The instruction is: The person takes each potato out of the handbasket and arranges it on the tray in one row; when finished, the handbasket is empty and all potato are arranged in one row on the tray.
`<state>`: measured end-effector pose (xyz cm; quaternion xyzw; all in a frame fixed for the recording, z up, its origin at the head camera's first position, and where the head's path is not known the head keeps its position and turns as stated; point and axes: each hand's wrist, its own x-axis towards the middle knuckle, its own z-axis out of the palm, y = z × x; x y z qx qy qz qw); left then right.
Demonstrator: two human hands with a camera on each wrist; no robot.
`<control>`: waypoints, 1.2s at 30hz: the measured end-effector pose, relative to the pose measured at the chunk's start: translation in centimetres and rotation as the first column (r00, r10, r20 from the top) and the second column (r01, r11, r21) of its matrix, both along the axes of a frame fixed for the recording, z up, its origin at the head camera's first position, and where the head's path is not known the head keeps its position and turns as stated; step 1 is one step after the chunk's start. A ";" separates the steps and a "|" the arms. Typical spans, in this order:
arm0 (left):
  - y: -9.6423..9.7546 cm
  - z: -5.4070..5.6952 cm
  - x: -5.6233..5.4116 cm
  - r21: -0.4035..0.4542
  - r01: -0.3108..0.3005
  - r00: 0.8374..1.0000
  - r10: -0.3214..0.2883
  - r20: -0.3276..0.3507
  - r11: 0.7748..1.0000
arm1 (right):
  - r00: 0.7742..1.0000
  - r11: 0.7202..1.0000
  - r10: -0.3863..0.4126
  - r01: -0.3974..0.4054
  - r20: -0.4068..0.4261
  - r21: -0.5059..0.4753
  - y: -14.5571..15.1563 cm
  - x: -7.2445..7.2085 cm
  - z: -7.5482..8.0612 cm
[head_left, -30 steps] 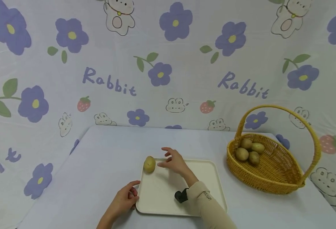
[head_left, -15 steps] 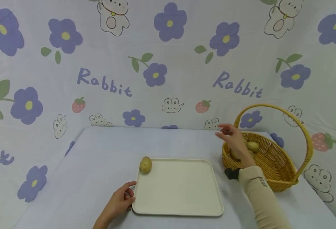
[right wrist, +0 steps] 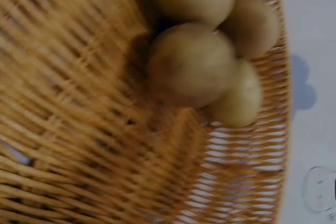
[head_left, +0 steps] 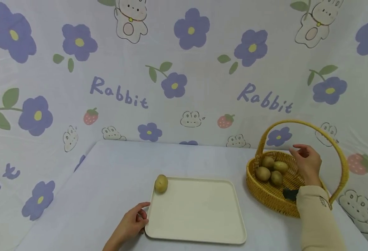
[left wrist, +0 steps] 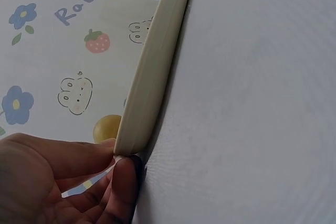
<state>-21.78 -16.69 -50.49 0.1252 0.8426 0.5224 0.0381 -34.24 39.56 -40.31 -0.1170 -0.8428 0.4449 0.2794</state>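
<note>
My left hand [head_left: 130, 223] grips the left edge of a cream tray [head_left: 199, 212] near its front corner. In the left wrist view, the thumb and a finger meet at the tray's rim [left wrist: 149, 72]. A yellowish potato [head_left: 161, 183] rests in the tray's far left corner. Over the right part of a wicker basket [head_left: 265, 193] hovers my right hand [head_left: 309, 162], its fingers loosely bent and no object visible in them. Several brownish potatoes [head_left: 263, 173] lie together at the basket's left end; the right wrist view shows these potatoes [right wrist: 191, 66] blurred.
The basket's tall arched handle [head_left: 337, 146] rises behind and to the right of my right hand. A white cloth [head_left: 124, 167] covers the table. Behind it hangs a patterned curtain [head_left: 202, 69] with flowers and rabbits.
My right hand has moved from beside the potato on the tray to the right, past the basket's left end, and over its right part. My left hand stays at the tray's edge.
</note>
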 end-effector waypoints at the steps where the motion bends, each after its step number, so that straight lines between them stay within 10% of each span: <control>1: 0.0 0.0 0.0 -0.002 0.002 1.000 -0.002 0.002 1.000 | 1.000 1.000 -0.010 0.010 0.029 0.007 0.3 0.1 -0.5; 6: -0.1 0.0 0.0 -0.013 0.010 1.000 -0.010 0.009 1.000 | 0.959 0.979 0.147 -0.176 0.243 0.100 1.1 0.1 -3.0; 11: -0.2 -0.2 0.0 -0.003 0.015 1.000 -0.015 0.019 1.000 | 0.754 0.853 0.408 -0.516 0.515 0.080 1.1 0.1 -4.5; 13: -0.1 -0.1 0.0 -0.001 0.011 1.000 -0.011 0.024 1.000 | 0.704 0.810 0.435 -0.578 0.562 0.097 0.8 0.0 -4.7; 23: 0.1 0.1 0.0 0.009 0.018 0.999 -0.018 0.039 1.000 | 0.714 0.832 0.413 -0.548 0.566 0.083 0.4 0.0 -2.7; 31: 0.2 0.2 -0.2 0.000 0.016 1.000 -0.016 0.019 1.000 | 0.797 0.851 0.463 -0.521 0.387 0.056 -2.6 0.2 3.8; 36: 0.3 -0.1 0.0 -0.002 0.010 1.000 -0.010 0.023 1.000 | 0.816 0.839 0.509 -0.541 0.274 0.054 -6.2 0.8 5.2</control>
